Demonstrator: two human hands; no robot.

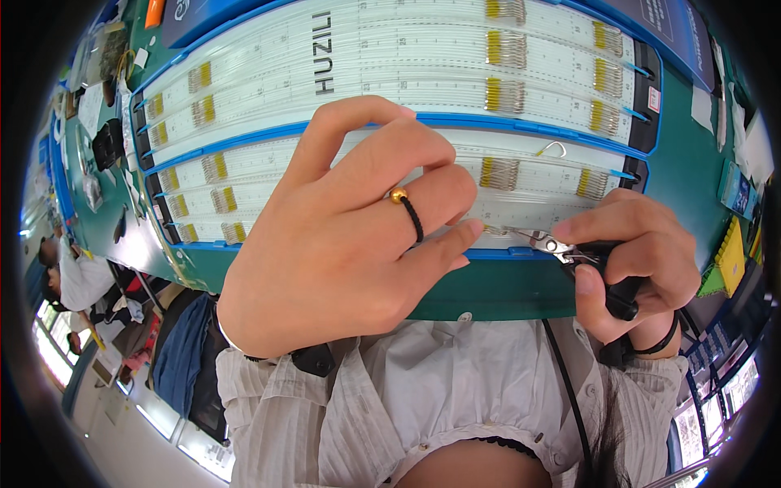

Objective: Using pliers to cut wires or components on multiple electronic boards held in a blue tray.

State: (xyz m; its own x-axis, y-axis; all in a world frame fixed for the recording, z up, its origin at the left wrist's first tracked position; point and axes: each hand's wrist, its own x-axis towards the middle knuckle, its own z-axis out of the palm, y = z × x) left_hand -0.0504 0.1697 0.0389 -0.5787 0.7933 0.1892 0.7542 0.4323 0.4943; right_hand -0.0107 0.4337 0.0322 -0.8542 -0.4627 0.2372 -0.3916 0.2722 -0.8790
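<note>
My right hand is wrapped round small pliers with black handles and a silver head. Their jaws point left, at thin metal wire pieces along the near edge of the blue case. My left hand, wearing a black band with a gold bead, lies over the case. Its index finger and thumb come together close to those pieces; whatever lies between them is too small to make out. The other fingers curl over the boards. A loose bent wire clip rests on the white boards in the near half.
White boards strung with clear line fill the case's far half, with rows of yellow-bound metal pieces. Blue boxes stand behind. On the green table are a yellow pad and papers. Other people are at far left.
</note>
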